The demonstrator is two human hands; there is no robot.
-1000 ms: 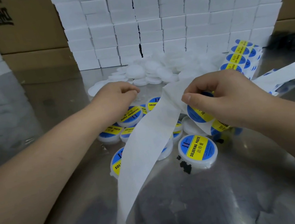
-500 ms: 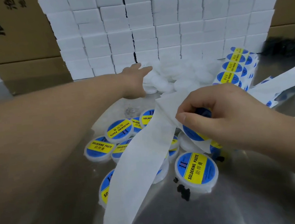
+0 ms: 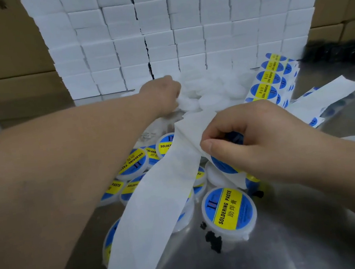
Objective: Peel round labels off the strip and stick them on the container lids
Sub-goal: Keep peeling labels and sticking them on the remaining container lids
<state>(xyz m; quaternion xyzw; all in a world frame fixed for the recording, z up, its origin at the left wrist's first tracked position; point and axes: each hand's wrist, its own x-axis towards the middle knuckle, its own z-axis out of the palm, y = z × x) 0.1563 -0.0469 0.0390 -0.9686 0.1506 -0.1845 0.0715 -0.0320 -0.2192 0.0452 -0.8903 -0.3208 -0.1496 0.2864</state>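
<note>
The left hand (image 3: pixel 163 94) is stretched far forward over the metal table (image 3: pixel 295 242) and reaches into the heap of plain white containers (image 3: pixel 213 90), which lies at the foot of a wall of stacked white boxes (image 3: pixel 183 34). Its fingers are bent downward into the heap and their tips are hidden, so I cannot tell if they hold a container or only touch one. The right hand (image 3: pixel 260 147) is nearer to the camera. Its thumb and curled fingers are closed together on the paper strip (image 3: pixel 157 203) and pinch it at a fold. From this pinch the bare white part of the strip runs down to the lower left edge of the view, lying across several labelled containers (image 3: pixel 133 163). Just under the right thumb a round blue label (image 3: pixel 222 166) shows on the strip; whether it is partly peeled I cannot tell. A single container (image 3: pixel 228 211), with a blue and yellow label that reads SOLDERING PASTE, stands just below the right hand, beside some black marks (image 3: pixel 213 241) on the table. To the right of the white heap lie the spare label strips (image 3: pixel 270 79), full of the same blue and yellow labels. Brown cardboard boxes (image 3: pixel 3 54) stand behind on the left.
</note>
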